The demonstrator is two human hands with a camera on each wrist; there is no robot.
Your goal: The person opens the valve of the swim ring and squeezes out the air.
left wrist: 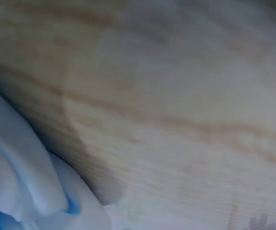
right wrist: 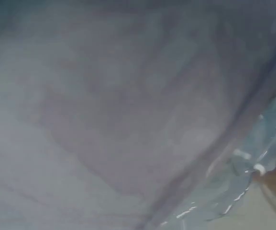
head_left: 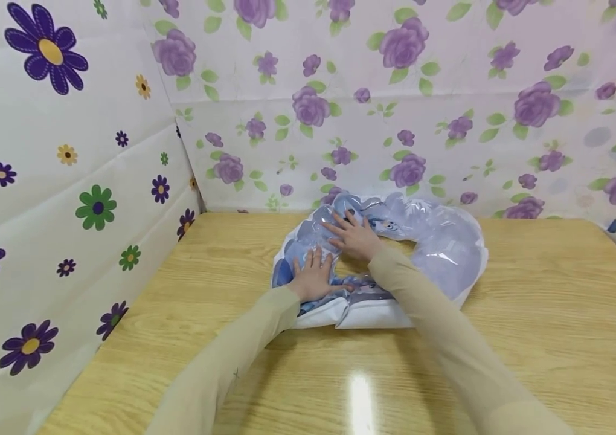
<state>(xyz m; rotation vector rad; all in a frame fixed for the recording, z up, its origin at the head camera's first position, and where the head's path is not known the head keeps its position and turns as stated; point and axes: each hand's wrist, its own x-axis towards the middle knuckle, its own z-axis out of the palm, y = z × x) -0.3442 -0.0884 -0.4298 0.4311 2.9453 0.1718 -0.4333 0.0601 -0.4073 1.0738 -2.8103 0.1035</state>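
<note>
A pale lilac and blue inflatable swim ring (head_left: 446,251) lies on the wooden table (head_left: 221,266), wrinkled and looking only partly filled. On its near left side rests my left hand (head_left: 312,281), fingers spread and straight. My right hand (head_left: 356,237) lies flat on the far left part of the tube, beside the central hole, fingers also spread. The left wrist view catches a blue-white fold of the ring (left wrist: 27,172) above the wood. Filling most of the right wrist view is the ring's blurred surface (right wrist: 109,120). Neither wrist view clearly shows the fingers.
A floral cloth wall (head_left: 340,109) rises behind the table, close to the ring's far edge. Another flowered sheet (head_left: 69,199) hangs along the left side. Bare tabletop (head_left: 558,314) extends to the ring's right.
</note>
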